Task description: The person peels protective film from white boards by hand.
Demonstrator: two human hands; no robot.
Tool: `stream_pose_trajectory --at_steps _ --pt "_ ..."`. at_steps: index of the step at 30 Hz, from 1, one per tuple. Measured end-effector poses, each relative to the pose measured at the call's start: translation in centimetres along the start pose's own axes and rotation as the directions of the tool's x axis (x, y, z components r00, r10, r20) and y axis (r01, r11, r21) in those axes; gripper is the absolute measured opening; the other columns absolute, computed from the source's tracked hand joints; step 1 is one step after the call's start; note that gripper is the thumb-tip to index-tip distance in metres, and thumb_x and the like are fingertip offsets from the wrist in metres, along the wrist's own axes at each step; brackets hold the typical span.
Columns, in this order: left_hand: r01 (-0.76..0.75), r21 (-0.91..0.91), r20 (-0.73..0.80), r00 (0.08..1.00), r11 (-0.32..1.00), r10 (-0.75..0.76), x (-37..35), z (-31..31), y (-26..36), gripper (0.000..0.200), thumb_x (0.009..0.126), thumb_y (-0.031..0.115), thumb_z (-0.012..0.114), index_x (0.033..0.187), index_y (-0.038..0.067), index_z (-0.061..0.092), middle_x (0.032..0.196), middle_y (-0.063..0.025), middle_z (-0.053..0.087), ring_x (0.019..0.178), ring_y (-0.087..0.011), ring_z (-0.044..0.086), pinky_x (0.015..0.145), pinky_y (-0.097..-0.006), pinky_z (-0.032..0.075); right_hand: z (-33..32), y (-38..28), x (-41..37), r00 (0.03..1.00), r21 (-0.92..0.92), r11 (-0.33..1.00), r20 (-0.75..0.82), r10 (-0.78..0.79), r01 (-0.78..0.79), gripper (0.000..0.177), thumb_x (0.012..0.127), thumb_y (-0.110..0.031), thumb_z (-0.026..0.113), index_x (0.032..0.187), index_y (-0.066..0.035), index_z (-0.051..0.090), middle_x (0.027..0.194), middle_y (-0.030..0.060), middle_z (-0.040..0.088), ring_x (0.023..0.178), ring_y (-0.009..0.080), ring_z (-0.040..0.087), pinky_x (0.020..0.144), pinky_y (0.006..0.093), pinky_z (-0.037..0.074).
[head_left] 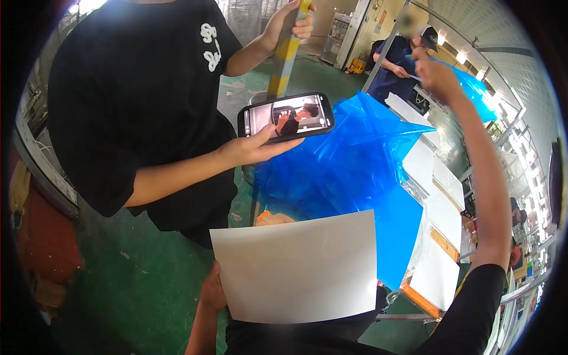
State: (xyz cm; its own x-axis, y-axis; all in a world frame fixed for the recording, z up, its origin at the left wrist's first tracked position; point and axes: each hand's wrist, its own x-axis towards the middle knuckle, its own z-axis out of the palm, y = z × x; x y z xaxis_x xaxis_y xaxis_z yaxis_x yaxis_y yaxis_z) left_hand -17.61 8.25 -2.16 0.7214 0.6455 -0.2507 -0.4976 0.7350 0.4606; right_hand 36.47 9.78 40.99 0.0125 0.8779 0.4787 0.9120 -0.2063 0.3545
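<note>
My left hand (pixel 213 289) grips the left edge of a white sheet (pixel 296 269), which is slightly curved and held low in front of my body. The sheet hides some of its fingers. Raised high at the upper right, my right hand (pixel 436 77) is closed and a little blurred. A translucent blue film (pixel 473 92) trails from it to the right. Below and left of that hand lies a large crumpled heap of blue film (pixel 337 154), with a flatter blue piece (pixel 390 236) just behind the white sheet.
A person in a black shirt (pixel 136 89) stands close on the left, holding a phone (pixel 287 117) and a yellow-and-grey post (pixel 285 56). White sheets (pixel 435 275) lie stacked along the right. Another person in a cap (pixel 393 71) stands farther back. A metal frame (pixel 381 56) rises there.
</note>
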Motion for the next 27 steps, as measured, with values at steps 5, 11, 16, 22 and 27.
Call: stream_pose_trajectory --at_steps 5,11,16,22,27 --pt "0.028 -0.04 0.017 0.999 0.999 -0.028 -0.1 -1.0 0.6 0.055 0.109 0.041 0.029 0.147 0.003 0.039 0.144 -0.013 0.051 0.132 -0.028 0.05 0.111 -0.043 0.039 6.0 -11.9 -4.0 0.978 0.24 0.958 0.098 -0.187 0.159 0.028 0.096 -0.022 0.052 0.123 -0.014 0.051 0.089 0.0161 0.068 0.074 0.041 0.065 0.066 0.0523 0.051" --pt "0.019 0.022 -0.024 1.0 1.0 -0.018 0.5 -1.4 0.1 0.052 0.109 0.039 0.031 0.145 0.003 0.041 0.141 -0.0119 0.054 0.128 -0.0261 0.053 0.109 -0.042 0.041 9.6 -17.7 -9.8 0.942 0.485 0.854 0.158 -0.295 0.186 0.04 0.092 -0.012 0.057 0.132 -0.012 0.053 0.1 0.0093 0.07 0.077 0.0338 0.068 0.066 0.0435 0.055" --pt "0.033 0.03 -0.028 0.999 0.999 -0.032 0.9 -1.1 -0.9 0.052 0.109 0.039 0.031 0.146 0.003 0.04 0.142 -0.0115 0.053 0.128 -0.0256 0.052 0.109 -0.0417 0.041 11.1 -18.9 -12.3 0.935 0.587 0.792 0.16 -0.316 0.167 0.034 0.095 -0.012 0.057 0.129 -0.011 0.055 0.12 0.0084 0.068 0.083 0.0329 0.07 0.071 0.0416 0.056" --pt "0.032 0.04 -0.03 0.999 0.999 -0.031 0.8 0.0 -0.8 0.053 0.108 0.039 0.033 0.147 0.003 0.038 0.144 -0.012 0.05 0.131 -0.0263 0.05 0.11 -0.0425 0.039 9.1 -18.8 -12.8 0.914 0.575 0.814 0.277 -0.296 0.089 0.033 0.099 -0.028 0.058 0.129 -0.013 0.058 0.131 0.0086 0.063 0.088 0.0316 0.07 0.075 0.04 0.057" --pt "0.05 -0.005 -0.034 0.998 0.999 -0.05 1.3 -1.0 -1.1 0.054 0.108 0.039 0.031 0.147 0.003 0.039 0.145 -0.013 0.05 0.131 -0.0278 0.05 0.111 -0.0438 0.039 6.9 -18.2 -10.6 0.983 0.869 0.47 0.183 -0.014 -0.155 0.041 0.104 -0.037 0.049 0.132 -0.009 0.055 0.133 0.0117 0.062 0.091 0.031 0.072 0.072 0.0397 0.058"
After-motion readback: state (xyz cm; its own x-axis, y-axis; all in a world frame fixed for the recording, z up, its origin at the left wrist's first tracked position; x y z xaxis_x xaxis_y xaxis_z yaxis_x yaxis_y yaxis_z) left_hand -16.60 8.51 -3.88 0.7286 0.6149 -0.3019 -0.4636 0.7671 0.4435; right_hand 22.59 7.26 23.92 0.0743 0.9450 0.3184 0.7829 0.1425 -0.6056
